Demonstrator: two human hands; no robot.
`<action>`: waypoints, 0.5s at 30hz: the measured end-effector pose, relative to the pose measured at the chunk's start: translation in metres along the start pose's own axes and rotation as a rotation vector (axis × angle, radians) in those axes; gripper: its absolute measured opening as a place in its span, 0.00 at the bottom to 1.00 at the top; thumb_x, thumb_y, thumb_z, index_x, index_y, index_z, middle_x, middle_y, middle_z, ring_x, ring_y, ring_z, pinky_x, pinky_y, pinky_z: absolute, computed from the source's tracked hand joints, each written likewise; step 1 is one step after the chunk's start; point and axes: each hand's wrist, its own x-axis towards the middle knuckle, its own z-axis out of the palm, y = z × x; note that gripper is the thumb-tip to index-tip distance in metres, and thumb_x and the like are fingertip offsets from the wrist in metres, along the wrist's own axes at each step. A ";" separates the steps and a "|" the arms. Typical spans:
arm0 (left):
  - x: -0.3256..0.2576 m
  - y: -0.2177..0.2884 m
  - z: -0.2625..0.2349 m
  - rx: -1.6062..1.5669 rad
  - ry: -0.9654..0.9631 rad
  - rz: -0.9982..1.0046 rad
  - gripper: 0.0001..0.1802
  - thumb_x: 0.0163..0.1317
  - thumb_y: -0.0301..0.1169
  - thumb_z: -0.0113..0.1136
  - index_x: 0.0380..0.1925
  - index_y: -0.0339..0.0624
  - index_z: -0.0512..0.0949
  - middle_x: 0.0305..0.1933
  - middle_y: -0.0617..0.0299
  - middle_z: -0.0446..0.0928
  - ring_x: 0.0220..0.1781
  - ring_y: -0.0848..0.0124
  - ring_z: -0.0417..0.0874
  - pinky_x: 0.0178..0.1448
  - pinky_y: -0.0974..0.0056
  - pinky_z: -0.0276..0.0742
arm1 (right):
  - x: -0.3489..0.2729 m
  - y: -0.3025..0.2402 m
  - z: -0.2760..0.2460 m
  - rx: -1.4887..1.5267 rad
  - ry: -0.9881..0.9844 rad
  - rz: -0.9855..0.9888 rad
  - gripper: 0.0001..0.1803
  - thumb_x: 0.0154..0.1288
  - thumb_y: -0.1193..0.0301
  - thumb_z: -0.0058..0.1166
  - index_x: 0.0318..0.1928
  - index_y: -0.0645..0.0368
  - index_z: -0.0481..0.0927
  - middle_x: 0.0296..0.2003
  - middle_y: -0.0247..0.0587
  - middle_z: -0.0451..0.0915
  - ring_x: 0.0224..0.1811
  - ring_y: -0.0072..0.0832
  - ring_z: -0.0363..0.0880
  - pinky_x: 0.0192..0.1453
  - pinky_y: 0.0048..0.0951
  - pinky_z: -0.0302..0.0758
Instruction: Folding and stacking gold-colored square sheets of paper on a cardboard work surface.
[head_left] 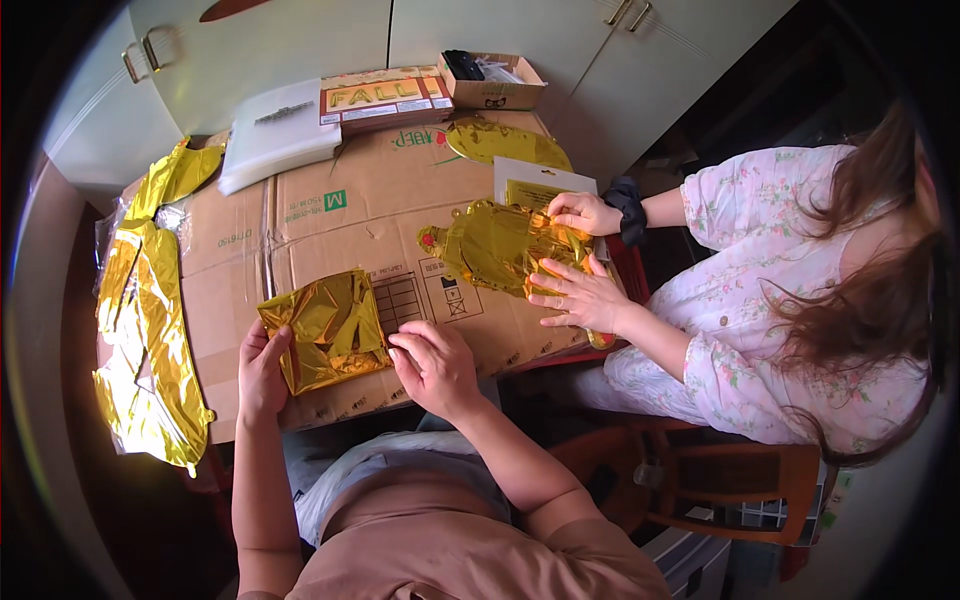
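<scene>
A gold foil balloon (325,335), folded into a creased, roughly square packet, lies at the near edge of a cardboard box. My left hand (265,368) grips its left edge, with the thumb on top and the fingers underneath. At the opposite edge, my right hand (438,368) has its fingers bent and the thumb close to the index finger, seeming to pinch the foil's margin. To the right, a co-worker's two hands (580,295) rest on another gold foil balloon (490,245), flattened and partly folded.
The large flat cardboard box (230,265) serves as the work surface. Long gold foil balloons (150,320) hang over its left end. Along the back stand clear plastic bags (280,140), printed packages (385,98) and a small open carton (500,95). A wooden chair (740,480) stands lower right.
</scene>
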 end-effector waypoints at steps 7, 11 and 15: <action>0.001 0.000 -0.002 0.018 -0.004 0.002 0.15 0.75 0.25 0.56 0.58 0.34 0.76 0.52 0.57 0.84 0.50 0.71 0.85 0.56 0.64 0.83 | 0.000 0.000 0.001 -0.004 0.003 0.000 0.09 0.63 0.75 0.63 0.44 0.59 0.82 0.42 0.40 0.81 0.42 0.41 0.82 0.50 0.41 0.78; 0.000 0.002 0.001 0.028 -0.008 0.002 0.15 0.75 0.25 0.56 0.58 0.34 0.76 0.53 0.56 0.84 0.51 0.70 0.86 0.56 0.64 0.84 | 0.001 -0.001 0.000 0.000 -0.002 0.004 0.09 0.63 0.75 0.63 0.43 0.59 0.82 0.41 0.41 0.81 0.42 0.41 0.82 0.50 0.41 0.78; 0.001 -0.001 -0.004 0.025 -0.008 0.006 0.14 0.76 0.25 0.55 0.58 0.34 0.76 0.53 0.55 0.84 0.51 0.70 0.86 0.56 0.64 0.84 | 0.000 0.000 0.001 -0.011 0.003 0.012 0.07 0.64 0.73 0.64 0.43 0.57 0.85 0.42 0.38 0.84 0.42 0.40 0.84 0.48 0.39 0.80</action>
